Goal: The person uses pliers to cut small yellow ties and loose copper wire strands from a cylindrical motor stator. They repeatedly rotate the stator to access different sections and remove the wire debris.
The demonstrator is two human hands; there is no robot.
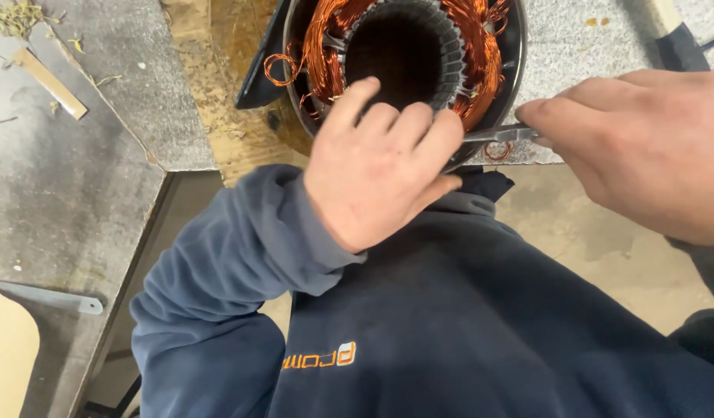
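Observation:
A round motor stator (407,54) with copper wire windings (481,54) and a dark slotted core lies at the top centre, on the edge of a grey stone bench. My left hand (380,166) rests against its near rim, fingers curled over the edge. My right hand (643,147) comes in from the right and pinches a thin metal tool (496,135), whose tip reaches the rim beside my left fingers. Loose copper loops (279,70) hang off the left side of the stator.
A grey stone bench top (124,93) spans the upper left, with a wooden strip (51,83) and dry plant bits on it. A worn wooden board (217,101) lies beside the stator. My dark blue sweater (450,310) fills the lower frame. A concrete floor (597,248) shows below right.

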